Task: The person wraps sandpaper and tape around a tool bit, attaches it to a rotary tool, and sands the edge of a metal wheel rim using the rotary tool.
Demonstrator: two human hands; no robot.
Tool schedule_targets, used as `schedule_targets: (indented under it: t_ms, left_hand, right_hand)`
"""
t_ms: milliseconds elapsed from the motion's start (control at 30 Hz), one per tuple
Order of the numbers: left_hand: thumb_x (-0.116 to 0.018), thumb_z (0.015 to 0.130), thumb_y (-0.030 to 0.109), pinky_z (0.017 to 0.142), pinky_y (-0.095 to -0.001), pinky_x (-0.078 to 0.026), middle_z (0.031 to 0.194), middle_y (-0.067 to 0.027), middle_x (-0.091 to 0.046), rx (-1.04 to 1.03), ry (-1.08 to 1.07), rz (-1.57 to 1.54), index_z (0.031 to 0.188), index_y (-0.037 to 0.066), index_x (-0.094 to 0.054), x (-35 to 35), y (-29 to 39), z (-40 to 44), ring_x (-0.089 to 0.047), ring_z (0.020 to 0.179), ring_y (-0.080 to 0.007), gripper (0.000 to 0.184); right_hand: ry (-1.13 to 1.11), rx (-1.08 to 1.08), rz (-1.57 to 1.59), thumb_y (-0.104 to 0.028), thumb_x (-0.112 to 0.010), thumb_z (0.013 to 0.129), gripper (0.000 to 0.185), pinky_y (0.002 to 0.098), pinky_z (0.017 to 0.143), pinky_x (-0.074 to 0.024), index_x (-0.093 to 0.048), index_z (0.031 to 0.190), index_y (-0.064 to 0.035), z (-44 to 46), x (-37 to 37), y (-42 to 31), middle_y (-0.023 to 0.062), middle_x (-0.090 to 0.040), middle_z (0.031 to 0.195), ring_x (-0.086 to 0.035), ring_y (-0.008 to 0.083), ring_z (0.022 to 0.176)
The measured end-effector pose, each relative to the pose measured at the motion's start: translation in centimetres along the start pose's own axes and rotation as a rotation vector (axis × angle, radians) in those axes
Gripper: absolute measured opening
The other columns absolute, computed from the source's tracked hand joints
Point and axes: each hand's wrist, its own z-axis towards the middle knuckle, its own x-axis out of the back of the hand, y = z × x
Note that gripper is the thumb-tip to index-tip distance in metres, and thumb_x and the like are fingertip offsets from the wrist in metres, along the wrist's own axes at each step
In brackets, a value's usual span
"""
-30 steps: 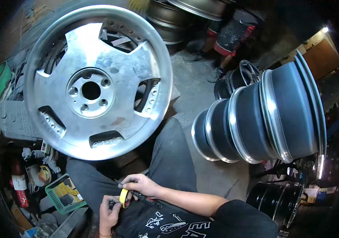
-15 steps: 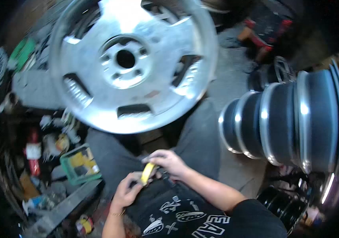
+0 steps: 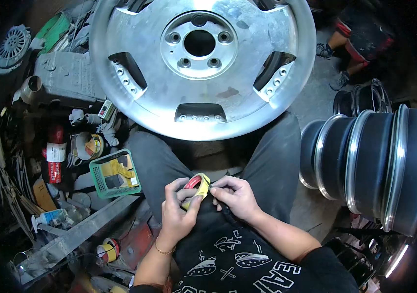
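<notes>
In the head view, my left hand is closed around a roll of yellow tape, with its fingers through the ring and its thumb on the outside. Red lettering shows on the inner core. My right hand pinches thumb and finger together at the right edge of the roll; what lies between those fingertips is too small to make out. Both hands are over my lap. Beyond them, in front of my knees, a large silver wheel rim lies face up.
A stack of rims stands on the right, with a person's legs behind. To the left are a green basket of yellow pieces, a red bottle, a spray bottle, a metal beam and another tape roll.
The view has shifted and sharpened. The roll has turned from nearly edge-on to show its open ring. My right hand has moved from the roll's top to its right edge.
</notes>
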Motion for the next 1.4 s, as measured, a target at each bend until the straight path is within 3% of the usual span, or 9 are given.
schedule_targets:
  t_ms: [267, 333, 600, 667, 800, 967, 1100, 1167, 1400]
  left_hand:
    - [-0.068, 0.084, 0.001, 0.075, -0.0292, -0.051, 0.088, -0.0186, -0.071, -0.045, -0.036, 0.152, 0.110, -0.002, -0.043, 0.2, 1.7, 0.6, -0.071, 0.085, -0.0215, 0.036]
    - [-0.069, 0.085, 0.005, 0.073, -0.0332, -0.054, 0.092, -0.0212, -0.071, -0.023, -0.064, 0.152, 0.108, -0.001, -0.044, 0.4, 1.9, 1.0, -0.071, 0.088, -0.0322, 0.034]
    - [-0.066, 0.085, 0.001, 0.074, -0.0320, -0.053, 0.090, -0.0168, -0.068, 0.031, -0.154, -0.017, 0.098, -0.003, -0.058, 1.6, 1.9, 1.7, -0.071, 0.085, -0.0276, 0.016]
    - [-0.064, 0.084, -0.002, 0.077, -0.0284, -0.051, 0.089, -0.0129, -0.068, -0.127, -0.170, 0.152, 0.097, -0.003, -0.061, 1.4, 2.5, 1.9, -0.066, 0.083, -0.0168, 0.013]
    - [-0.062, 0.085, -0.002, 0.077, -0.0300, -0.050, 0.089, -0.0124, -0.068, -0.061, -0.210, 0.128, 0.094, -0.002, -0.062, 1.4, 1.6, 1.7, -0.066, 0.084, -0.0173, 0.009]
    - [-0.063, 0.084, 0.000, 0.076, -0.0332, -0.050, 0.087, -0.0134, -0.065, -0.080, -0.257, -0.008, 0.093, 0.000, -0.062, 1.2, 0.9, 1.8, -0.064, 0.081, -0.0273, 0.008]
    - [-0.063, 0.085, 0.001, 0.076, -0.0329, -0.049, 0.087, -0.0135, -0.066, -0.071, -0.237, -0.051, 0.094, 0.001, -0.063, 1.0, 0.4, 1.7, -0.064, 0.079, -0.0276, 0.009]
    - [-0.060, 0.088, 0.000, 0.074, -0.0300, -0.049, 0.085, -0.0105, -0.067, -0.078, -0.190, -0.017, 0.093, -0.001, -0.060, 0.8, 0.8, 1.7, -0.064, 0.077, -0.0187, 0.006]
    - [-0.066, 0.082, -0.005, 0.072, -0.0293, -0.051, 0.082, -0.0129, -0.068, -0.240, -0.079, 0.163, 0.089, 0.000, -0.065, 0.1, 0.3, 1.9, -0.066, 0.076, -0.0195, 0.008]
  right_hand:
    - [0.058, 0.052, 0.011, -0.008, -0.067, 0.090, 0.013, 0.0217, 0.055, -0.0501, -0.062, 0.096, 0.0014, -0.8, -0.5, 0.2, 0.0048, -0.063, 0.077, -0.059, 0.0074, 0.064]
    - [0.030, 0.058, -0.023, -0.006, -0.066, 0.090, 0.012, 0.0232, 0.057, -0.0523, -0.061, 0.097, 0.0020, -0.9, -0.3, 0.0, 0.0070, -0.064, 0.078, -0.062, 0.0098, 0.066]
    - [0.072, 0.075, -0.051, -0.006, -0.067, 0.090, 0.010, 0.0225, 0.057, -0.0509, -0.062, 0.095, 0.0013, -0.8, -0.1, 0.1, 0.0074, -0.064, 0.079, -0.061, 0.0096, 0.066]
    - [0.065, 0.086, -0.039, -0.006, -0.067, 0.090, 0.010, 0.0226, 0.057, -0.0508, -0.062, 0.095, 0.0012, -0.8, -0.2, 0.3, 0.0073, -0.064, 0.079, -0.061, 0.0096, 0.066]
    - [0.075, 0.117, -0.045, -0.005, -0.066, 0.090, 0.009, 0.0228, 0.056, -0.0502, -0.062, 0.094, 0.0010, -0.6, -0.4, 0.4, 0.0068, -0.064, 0.078, -0.061, 0.0091, 0.065]
    - [0.078, 0.100, -0.021, -0.005, -0.066, 0.090, 0.008, 0.0224, 0.056, -0.0498, -0.062, 0.093, 0.0009, -0.6, -0.6, 0.1, 0.0062, -0.064, 0.077, -0.060, 0.0084, 0.065]
    - [0.089, 0.110, -0.076, -0.005, -0.066, 0.089, 0.008, 0.0220, 0.055, -0.0494, -0.062, 0.093, 0.0008, -0.6, -0.8, 0.3, 0.0060, -0.064, 0.076, -0.059, 0.0080, 0.062]
    - [0.099, 0.136, -0.093, -0.005, -0.066, 0.089, 0.009, 0.0218, 0.055, -0.0492, -0.062, 0.093, 0.0009, -0.5, -0.9, 0.4, 0.0061, -0.064, 0.076, -0.059, 0.0076, 0.061]
    - [0.099, 0.231, -0.183, -0.003, -0.068, 0.087, 0.008, 0.0201, 0.056, -0.0459, -0.063, 0.092, 0.0011, -0.6, -0.9, 1.0, 0.0041, -0.061, 0.079, -0.057, 0.0055, 0.063]
